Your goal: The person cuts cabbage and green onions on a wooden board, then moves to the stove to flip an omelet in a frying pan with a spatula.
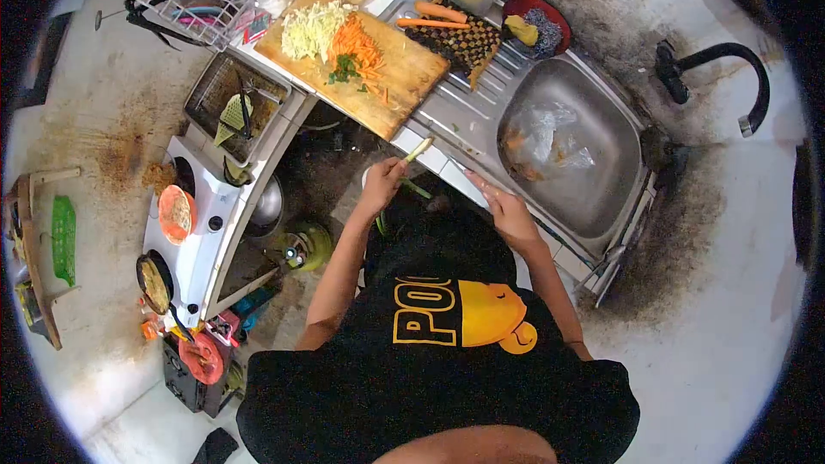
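the left hand [384,187] grips a pale stalk [418,151] at the front edge of the counter [452,174], the right hand [511,219], its hold impossible to tell, is by that edge near the sink [593,202], and just beyond, shredded carrot [354,45] crowds the cutting board [411,82] toward its far edge.

Faucet [726,50]: black, arching well right of the right fingers [490,192].
Stove [191,258]: white, left of the left fingers [397,169].
Green basket [64,241]: farther left.
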`<state>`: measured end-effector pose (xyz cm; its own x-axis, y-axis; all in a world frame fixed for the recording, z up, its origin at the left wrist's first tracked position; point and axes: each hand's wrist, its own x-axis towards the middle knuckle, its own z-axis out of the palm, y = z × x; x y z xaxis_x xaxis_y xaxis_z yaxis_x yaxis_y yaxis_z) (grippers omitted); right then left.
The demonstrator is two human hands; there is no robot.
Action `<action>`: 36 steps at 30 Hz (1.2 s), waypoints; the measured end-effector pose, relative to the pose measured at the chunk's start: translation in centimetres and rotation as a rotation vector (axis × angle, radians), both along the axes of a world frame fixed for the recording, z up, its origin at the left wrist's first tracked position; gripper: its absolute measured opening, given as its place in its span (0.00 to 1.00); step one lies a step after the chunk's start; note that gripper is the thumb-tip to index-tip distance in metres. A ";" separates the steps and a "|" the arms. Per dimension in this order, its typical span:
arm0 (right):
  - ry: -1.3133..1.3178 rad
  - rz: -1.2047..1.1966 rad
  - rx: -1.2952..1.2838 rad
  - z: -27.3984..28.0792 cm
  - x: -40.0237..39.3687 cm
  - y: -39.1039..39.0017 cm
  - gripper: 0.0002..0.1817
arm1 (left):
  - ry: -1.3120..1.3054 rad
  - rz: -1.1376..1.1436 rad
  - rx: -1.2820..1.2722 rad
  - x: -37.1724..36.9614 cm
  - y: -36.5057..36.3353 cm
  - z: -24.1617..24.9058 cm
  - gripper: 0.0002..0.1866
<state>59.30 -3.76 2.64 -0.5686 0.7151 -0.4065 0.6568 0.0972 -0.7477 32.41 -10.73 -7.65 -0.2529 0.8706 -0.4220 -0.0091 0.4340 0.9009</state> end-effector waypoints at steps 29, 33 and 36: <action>-0.048 -0.065 0.364 -5.2 -4.6 -1.8 0.27 | 0.612 0.238 0.388 3.1 2.9 2.4 0.06; 0.187 -0.228 -0.291 -5.8 -2.9 -0.4 0.23 | 0.122 0.289 0.305 3.6 3.8 4.8 0.05; 0.511 -0.384 -0.425 -3.0 -1.7 -0.1 0.24 | -0.127 0.229 0.335 3.2 4.1 6.2 0.05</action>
